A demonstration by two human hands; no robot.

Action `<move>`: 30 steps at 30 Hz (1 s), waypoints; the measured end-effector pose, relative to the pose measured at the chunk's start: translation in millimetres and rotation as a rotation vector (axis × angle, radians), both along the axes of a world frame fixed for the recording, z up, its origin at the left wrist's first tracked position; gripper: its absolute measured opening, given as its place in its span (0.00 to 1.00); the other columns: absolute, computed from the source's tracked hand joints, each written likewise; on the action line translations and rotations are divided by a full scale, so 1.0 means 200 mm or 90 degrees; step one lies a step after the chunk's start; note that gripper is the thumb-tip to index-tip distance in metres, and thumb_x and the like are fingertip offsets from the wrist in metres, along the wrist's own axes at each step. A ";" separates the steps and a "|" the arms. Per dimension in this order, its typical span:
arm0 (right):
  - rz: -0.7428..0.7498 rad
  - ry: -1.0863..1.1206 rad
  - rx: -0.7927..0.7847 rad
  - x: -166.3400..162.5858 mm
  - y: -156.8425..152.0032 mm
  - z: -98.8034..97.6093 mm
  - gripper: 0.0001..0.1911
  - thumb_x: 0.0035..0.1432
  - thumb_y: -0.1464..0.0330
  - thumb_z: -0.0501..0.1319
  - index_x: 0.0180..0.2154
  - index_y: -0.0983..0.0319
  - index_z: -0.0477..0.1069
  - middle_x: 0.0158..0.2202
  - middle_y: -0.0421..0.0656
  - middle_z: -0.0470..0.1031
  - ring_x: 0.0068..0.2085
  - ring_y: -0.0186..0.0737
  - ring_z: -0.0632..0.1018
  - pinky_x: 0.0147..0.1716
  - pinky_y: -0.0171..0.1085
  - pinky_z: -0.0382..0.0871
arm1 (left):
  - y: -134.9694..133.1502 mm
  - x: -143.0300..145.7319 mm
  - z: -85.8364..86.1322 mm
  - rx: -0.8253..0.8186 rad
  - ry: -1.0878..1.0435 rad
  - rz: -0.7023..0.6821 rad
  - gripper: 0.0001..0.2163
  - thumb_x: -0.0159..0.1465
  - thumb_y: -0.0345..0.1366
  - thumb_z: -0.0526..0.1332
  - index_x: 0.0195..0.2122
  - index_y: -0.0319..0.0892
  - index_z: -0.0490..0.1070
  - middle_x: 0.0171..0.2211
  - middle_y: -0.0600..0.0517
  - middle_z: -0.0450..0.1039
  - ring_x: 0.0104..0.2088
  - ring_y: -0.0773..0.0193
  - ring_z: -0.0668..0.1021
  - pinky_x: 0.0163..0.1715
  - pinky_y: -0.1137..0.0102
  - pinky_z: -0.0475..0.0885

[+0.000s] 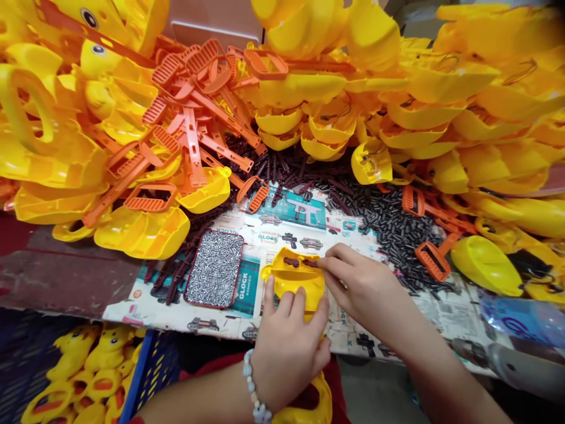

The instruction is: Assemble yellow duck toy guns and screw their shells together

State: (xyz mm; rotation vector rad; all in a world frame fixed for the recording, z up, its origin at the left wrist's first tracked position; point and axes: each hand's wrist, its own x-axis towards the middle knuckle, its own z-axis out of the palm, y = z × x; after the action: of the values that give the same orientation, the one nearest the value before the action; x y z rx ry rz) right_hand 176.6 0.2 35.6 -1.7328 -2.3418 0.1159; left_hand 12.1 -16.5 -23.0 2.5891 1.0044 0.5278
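Observation:
My left hand [289, 341], with a bead bracelet on its wrist, grips a yellow plastic duck shell [296, 277] from below, fingers curled over its near edge. My right hand [357, 285] pinches a small dark brown pin [311, 263] and presses it onto the top of the shell, beside another dark piece [291, 261] seated there. The shell rests on printed cardboard [265, 232] at the table's front edge.
A red-rimmed tray of small silver screws [214, 269] lies left of the shell. Heaps of yellow duck shells [397, 100] and orange slotted parts [194, 118] ring the work spot. Dark pins [388, 221] lie scattered behind. A blue crate of assembled ducks [95, 377] stands lower left.

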 end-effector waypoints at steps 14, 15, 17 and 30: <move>0.102 -0.002 0.110 -0.06 0.09 -0.14 0.13 0.55 0.82 0.44 0.29 0.65 0.63 0.29 0.44 0.63 0.24 0.36 0.69 0.21 0.31 0.65 | 0.01 -0.04 -0.08 0.087 -0.079 -0.034 0.18 0.57 0.49 0.60 0.45 0.45 0.70 0.36 0.49 0.73 0.37 0.59 0.75 0.58 0.48 0.58; 0.100 0.008 0.114 -0.06 0.08 -0.15 0.13 0.60 0.80 0.43 0.31 0.64 0.63 0.30 0.43 0.64 0.25 0.34 0.70 0.22 0.30 0.66 | 0.05 -0.07 -0.07 0.105 -0.110 -0.054 0.16 0.59 0.48 0.58 0.44 0.45 0.70 0.37 0.50 0.74 0.39 0.60 0.75 0.59 0.49 0.59; 0.085 0.039 0.116 -0.04 0.05 -0.15 0.13 0.68 0.73 0.43 0.37 0.63 0.65 0.35 0.43 0.66 0.30 0.34 0.73 0.27 0.30 0.70 | 0.16 -0.18 -0.02 0.134 -0.186 -0.094 0.09 0.63 0.40 0.57 0.43 0.46 0.70 0.43 0.50 0.74 0.44 0.63 0.75 0.57 0.57 0.63; -0.016 0.242 0.210 0.07 -0.05 -0.08 0.09 0.69 0.62 0.50 0.45 0.59 0.64 0.37 0.42 0.67 0.27 0.32 0.70 0.26 0.28 0.69 | 0.92 -0.83 0.38 0.088 -0.287 0.345 0.06 0.55 0.37 0.63 0.31 0.41 0.75 0.29 0.50 0.77 0.32 0.59 0.77 0.37 0.64 0.73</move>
State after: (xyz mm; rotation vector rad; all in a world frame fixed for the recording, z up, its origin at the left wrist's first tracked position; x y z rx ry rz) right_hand 191.1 -9.9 20.5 -1.4353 -1.9395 0.0464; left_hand -154.8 167.2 53.1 2.1212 1.5294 1.2830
